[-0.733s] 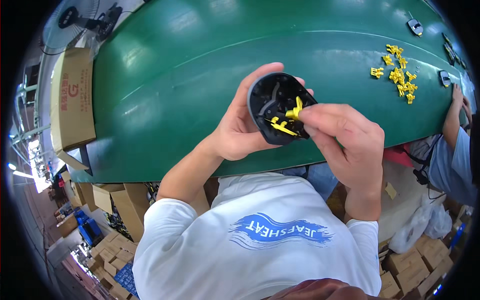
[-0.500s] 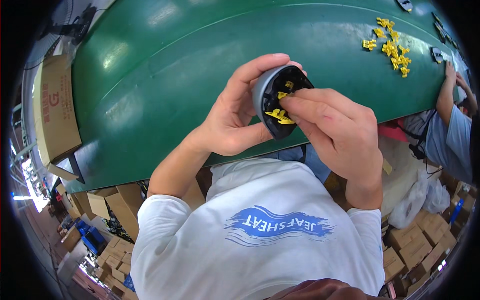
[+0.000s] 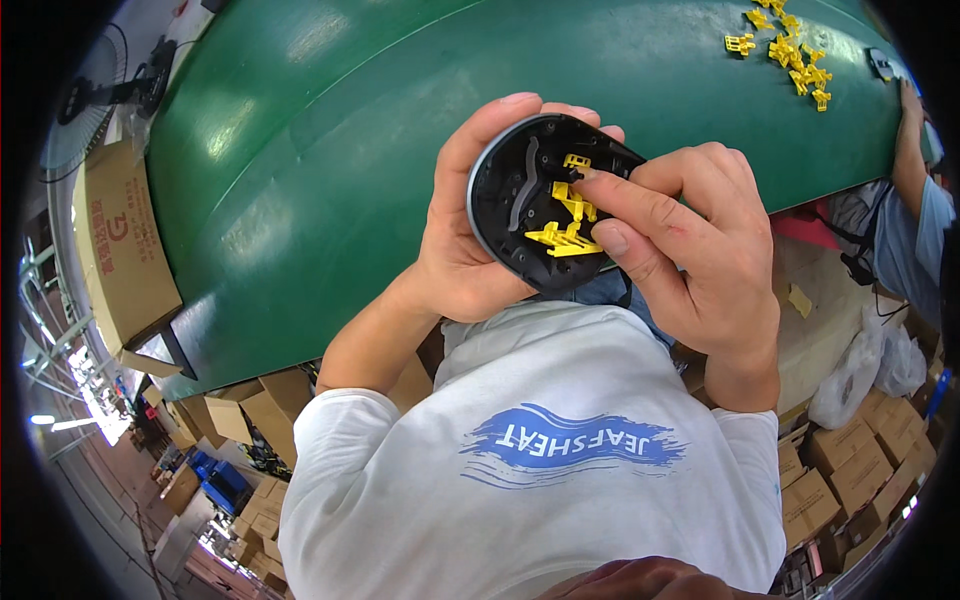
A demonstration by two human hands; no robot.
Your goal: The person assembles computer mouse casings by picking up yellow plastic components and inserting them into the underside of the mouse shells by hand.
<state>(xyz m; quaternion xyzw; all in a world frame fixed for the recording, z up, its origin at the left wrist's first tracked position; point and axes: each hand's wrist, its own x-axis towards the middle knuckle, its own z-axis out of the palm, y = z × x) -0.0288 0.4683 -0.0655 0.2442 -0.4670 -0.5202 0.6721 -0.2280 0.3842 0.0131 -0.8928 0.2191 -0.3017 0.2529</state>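
Note:
My left hand [image 3: 460,235] is wrapped round a rounded plastic shell [image 3: 505,200], grey outside and black inside, its hollow side facing up. Inside it sit several yellow plastic pieces. One small yellow piece [image 3: 577,161] lies near the upper edge, and a wider yellow clip [image 3: 565,240] lies lower down. Between them is a yellow plastic part [image 3: 570,203], where my right hand [image 3: 690,235] works with bent fingers. My right index fingertip rests at this part's upper end, with the thumb by its lower right side. A curved grey strip [image 3: 524,185] runs along the shell's left inner side.
Loose yellow clips [image 3: 795,60] lie in a pile on the green table [image 3: 350,190], far right. A cardboard box [image 3: 125,250] stands at the left edge, near a fan [image 3: 100,95]. Another person's arm [image 3: 910,140] reaches in at the right. Cartons [image 3: 850,455] are stacked below.
My left hand has tilted the shell so its inside faces up more openly. My right fingers have spread a little and stay at the middle yellow part. The whole view has shifted slightly.

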